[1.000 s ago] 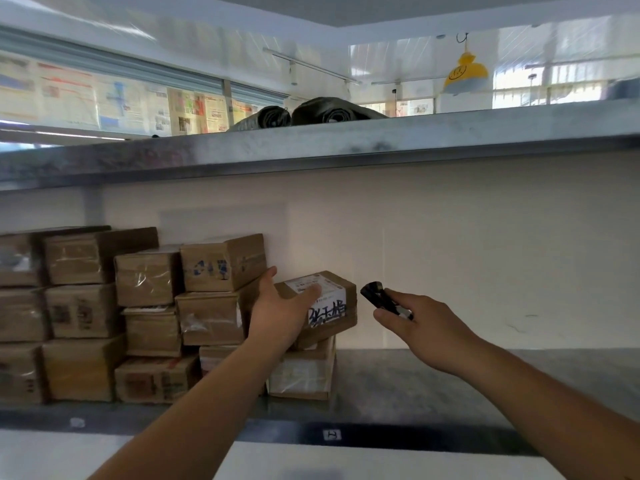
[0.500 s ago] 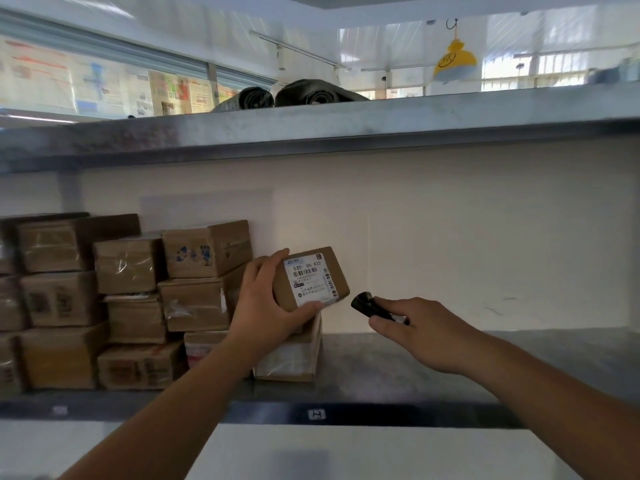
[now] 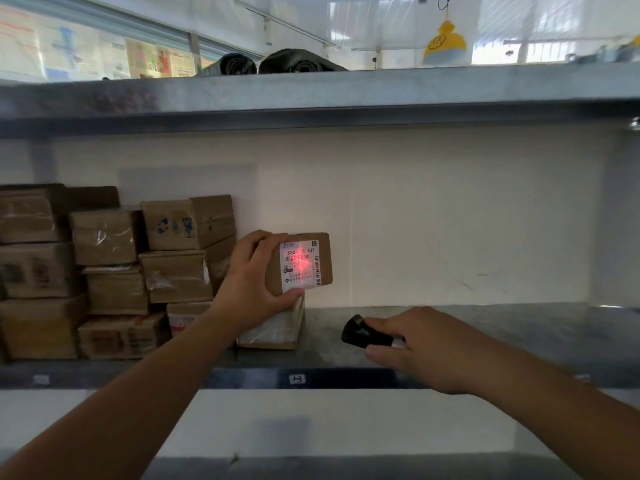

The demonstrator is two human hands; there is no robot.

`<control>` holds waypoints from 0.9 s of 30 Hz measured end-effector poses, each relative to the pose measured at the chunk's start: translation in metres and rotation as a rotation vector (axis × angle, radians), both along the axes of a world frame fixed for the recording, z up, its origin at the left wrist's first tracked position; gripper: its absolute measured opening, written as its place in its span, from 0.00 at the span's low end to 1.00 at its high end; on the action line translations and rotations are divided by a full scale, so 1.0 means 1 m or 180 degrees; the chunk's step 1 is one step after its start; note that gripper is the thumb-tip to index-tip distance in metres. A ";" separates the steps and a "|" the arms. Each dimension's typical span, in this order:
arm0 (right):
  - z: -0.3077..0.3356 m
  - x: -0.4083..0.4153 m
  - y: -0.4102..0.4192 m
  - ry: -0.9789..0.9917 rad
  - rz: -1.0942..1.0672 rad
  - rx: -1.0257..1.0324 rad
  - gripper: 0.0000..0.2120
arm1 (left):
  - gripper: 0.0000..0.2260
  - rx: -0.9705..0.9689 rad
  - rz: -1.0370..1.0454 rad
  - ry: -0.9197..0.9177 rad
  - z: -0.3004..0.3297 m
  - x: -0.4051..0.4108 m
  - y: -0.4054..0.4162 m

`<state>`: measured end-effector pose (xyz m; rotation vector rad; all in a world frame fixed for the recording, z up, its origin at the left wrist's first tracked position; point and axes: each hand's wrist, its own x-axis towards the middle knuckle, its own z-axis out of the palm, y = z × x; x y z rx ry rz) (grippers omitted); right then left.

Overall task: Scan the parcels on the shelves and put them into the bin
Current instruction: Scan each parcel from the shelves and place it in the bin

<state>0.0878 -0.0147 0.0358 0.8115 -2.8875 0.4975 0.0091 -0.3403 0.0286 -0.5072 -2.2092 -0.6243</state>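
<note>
scanning now: left hand [image 3: 251, 289] fingers grip the small parcel [image 3: 301, 263], right hand [image 3: 415, 344] fingers grip the scanner [image 3: 363, 336]; next, the bin.

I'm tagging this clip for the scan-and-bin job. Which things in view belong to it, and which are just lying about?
Part of the job:
- small parcel in the left hand, red scan light on its label
- black scanner in the right hand
- stacked parcels on the shelf

Lying about:
- dark rolls on the upper shelf
- yellow lamp
</note>
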 end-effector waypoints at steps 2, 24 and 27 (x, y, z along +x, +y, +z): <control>0.001 0.004 0.001 0.0070 -0.0015 0.0188 0.25 | 0.44 0.0000 -0.0002 0.0028 0.000 -0.001 0.000; -0.019 0.020 0.010 0.0235 -0.0647 -0.0523 0.25 | 0.41 0.0269 -0.0706 0.0474 0.016 0.035 0.025; -0.025 0.037 0.008 0.0375 -0.0814 -0.0665 0.28 | 0.42 0.0212 -0.0930 0.0464 0.014 0.052 0.035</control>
